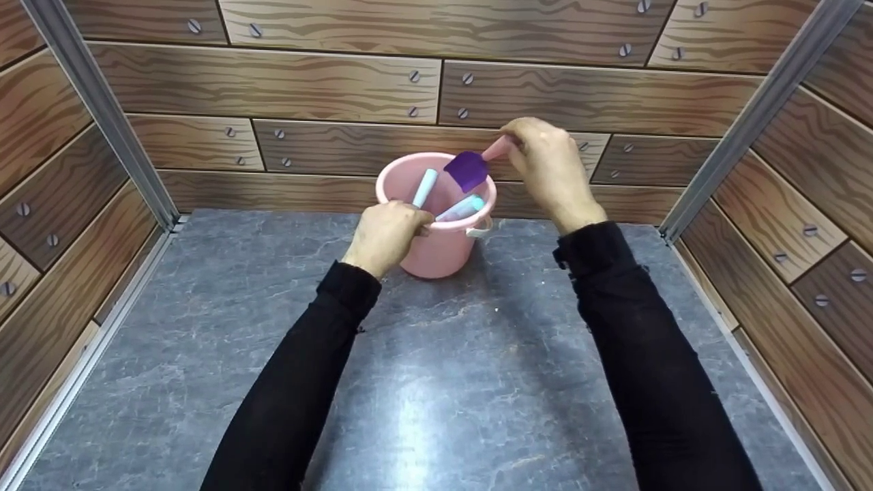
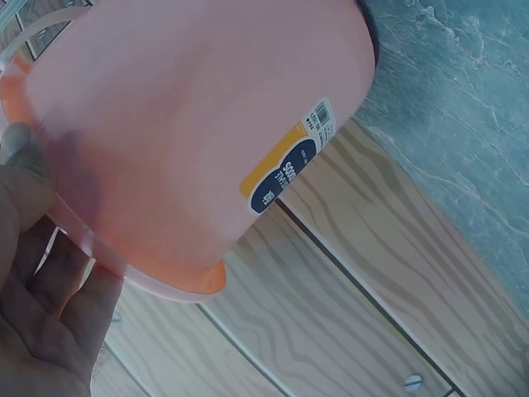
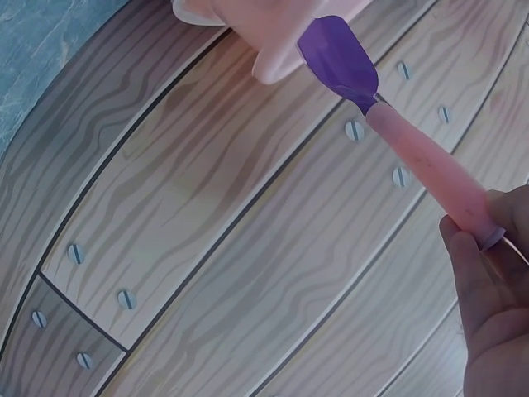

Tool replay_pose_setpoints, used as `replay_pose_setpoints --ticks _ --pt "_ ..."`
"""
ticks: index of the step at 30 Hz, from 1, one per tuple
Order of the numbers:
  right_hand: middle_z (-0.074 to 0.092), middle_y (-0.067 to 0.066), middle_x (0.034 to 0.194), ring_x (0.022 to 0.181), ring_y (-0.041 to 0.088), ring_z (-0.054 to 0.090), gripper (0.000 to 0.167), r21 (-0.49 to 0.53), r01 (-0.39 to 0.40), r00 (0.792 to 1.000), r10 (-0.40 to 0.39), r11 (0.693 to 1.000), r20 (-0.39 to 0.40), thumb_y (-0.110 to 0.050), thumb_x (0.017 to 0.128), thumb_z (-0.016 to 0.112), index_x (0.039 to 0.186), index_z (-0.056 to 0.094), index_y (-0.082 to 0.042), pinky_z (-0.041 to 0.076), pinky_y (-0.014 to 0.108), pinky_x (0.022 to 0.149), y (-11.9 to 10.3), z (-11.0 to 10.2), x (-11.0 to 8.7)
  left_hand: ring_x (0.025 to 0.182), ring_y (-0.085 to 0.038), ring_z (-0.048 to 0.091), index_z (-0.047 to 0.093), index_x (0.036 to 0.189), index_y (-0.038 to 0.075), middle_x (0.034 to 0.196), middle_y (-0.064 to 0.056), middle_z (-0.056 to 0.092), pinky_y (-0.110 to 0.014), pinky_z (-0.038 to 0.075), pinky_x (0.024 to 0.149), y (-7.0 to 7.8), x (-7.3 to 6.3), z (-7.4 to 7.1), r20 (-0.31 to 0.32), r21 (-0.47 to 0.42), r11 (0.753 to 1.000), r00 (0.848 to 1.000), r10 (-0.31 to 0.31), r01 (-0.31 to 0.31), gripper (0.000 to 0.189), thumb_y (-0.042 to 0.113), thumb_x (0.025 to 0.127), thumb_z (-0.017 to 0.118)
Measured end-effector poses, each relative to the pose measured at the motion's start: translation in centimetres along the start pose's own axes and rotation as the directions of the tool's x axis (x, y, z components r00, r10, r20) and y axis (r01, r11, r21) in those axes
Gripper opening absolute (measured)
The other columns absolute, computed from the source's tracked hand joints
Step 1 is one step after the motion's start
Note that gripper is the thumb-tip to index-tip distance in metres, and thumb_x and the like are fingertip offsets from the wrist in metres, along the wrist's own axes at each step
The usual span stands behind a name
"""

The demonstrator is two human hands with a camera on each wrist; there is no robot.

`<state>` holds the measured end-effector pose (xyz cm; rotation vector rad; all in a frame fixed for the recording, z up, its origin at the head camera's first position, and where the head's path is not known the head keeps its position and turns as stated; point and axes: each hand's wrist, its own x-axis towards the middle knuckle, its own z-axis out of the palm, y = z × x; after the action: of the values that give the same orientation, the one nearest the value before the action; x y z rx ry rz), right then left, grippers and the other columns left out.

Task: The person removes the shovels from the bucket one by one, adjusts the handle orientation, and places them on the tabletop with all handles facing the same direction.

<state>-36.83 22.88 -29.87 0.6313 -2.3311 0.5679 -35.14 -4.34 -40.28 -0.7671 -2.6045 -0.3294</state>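
A pink plastic bucket [image 1: 436,254] stands upright on the grey floor near the back wall. My left hand [image 1: 385,235] grips its near-left rim, with the thumb on one side and fingers on the other in the left wrist view. My right hand [image 1: 551,167] pinches the handle end of a spatula [image 3: 426,157] between thumb and fingers. This spatula has a pink handle and a purple blade, which points down over the bucket's right side. Inside the bucket lean a light blue stick-like handle [image 1: 425,187] and a pale blue piece with a turquoise end [image 1: 460,209].
Wood-plank panels with screws form the back wall [image 1: 286,85] and both sides. Grey metal posts stand at the back left [image 1: 109,112] and back right. A white handle fitting [image 1: 479,229] sticks out from the bucket's right side. The bucket bears a label [image 2: 289,161].
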Motion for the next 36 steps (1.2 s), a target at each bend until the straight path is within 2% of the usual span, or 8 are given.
replay_pose_setpoints --ticks 6,12,19,36 --pt "0.088 0.019 0.127 0.131 0.042 0.082 0.021 0.004 -0.043 0.997 0.043 0.999 -0.071 0.002 0.112 0.071 0.130 0.081 0.006 0.064 0.051 0.118 1.1 -1.5 -0.8 0.109 -0.033 0.087 0.091 0.111 0.022 0.108 -0.002 0.091 -0.056 0.071 0.088 0.0 -0.1 0.1 0.002 -0.007 1.000 1.000 -0.004 0.004 0.017 0.031 0.100 0.083" --pt "0.085 0.026 0.135 0.129 0.044 0.083 0.022 0.008 -0.092 0.986 0.092 0.996 -0.142 -0.003 0.114 0.072 0.130 0.082 0.008 0.066 0.050 0.116 2.0 -3.0 -1.9 0.109 -0.031 0.088 0.091 0.111 0.022 0.107 -0.001 0.091 -0.055 0.071 0.088 0.0 -0.2 0.1 -0.016 -0.009 1.000 1.000 0.007 -0.007 0.015 0.030 0.100 0.085" --pt "0.085 0.026 0.135 0.129 0.044 0.083 0.022 0.011 -0.136 0.966 0.135 0.991 -0.219 -0.004 0.115 0.072 0.130 0.082 0.008 0.066 0.049 0.117 2.9 -4.5 -3.3 0.110 -0.032 0.088 0.091 0.112 0.022 0.108 -0.003 0.091 -0.056 0.071 0.089 0.0 -0.1 0.1 -0.014 -0.014 1.000 1.000 0.008 -0.009 0.016 0.030 0.100 0.085" --pt "0.083 0.026 0.138 0.130 0.045 0.081 0.026 0.032 -0.284 0.933 0.284 0.958 -0.221 -0.006 0.114 0.074 0.136 0.081 0.006 0.064 0.053 0.118 5.1 -4.5 -6.2 0.110 -0.031 0.088 0.091 0.111 0.022 0.107 -0.001 0.091 -0.056 0.071 0.089 -0.1 -0.2 0.1 -0.015 -0.014 1.000 1.000 0.012 -0.012 0.016 0.032 0.100 0.083"
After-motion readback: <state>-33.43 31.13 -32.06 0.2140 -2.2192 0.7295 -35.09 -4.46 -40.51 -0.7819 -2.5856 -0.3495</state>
